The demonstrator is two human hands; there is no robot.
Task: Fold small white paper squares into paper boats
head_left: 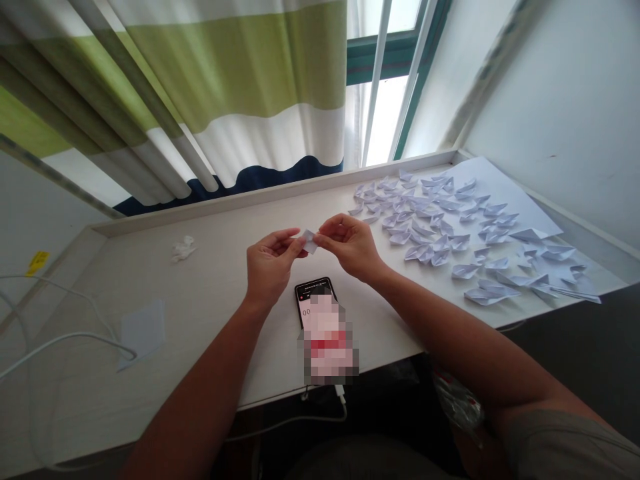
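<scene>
A small piece of folded white paper [311, 244] is held up over the middle of the desk, pinched between both hands. My left hand [271, 263] grips its left side with thumb and fingers. On the other side, my right hand [353, 245] pinches it between thumb and forefinger, the remaining fingers curled. Just below the hands lies a phone [314, 291] with its screen lit and partly blurred out. Many folded paper boats [425, 220] are spread over the desk to the right of my right hand.
A crumpled white tissue [184, 249] lies left of my hands. Nearer the left edge, a white paper sheet [144, 330] has a white cable [65, 338] across it. A larger sheet [493, 183] sits under the boats. Striped curtains [240, 73] hang behind the desk [215, 280].
</scene>
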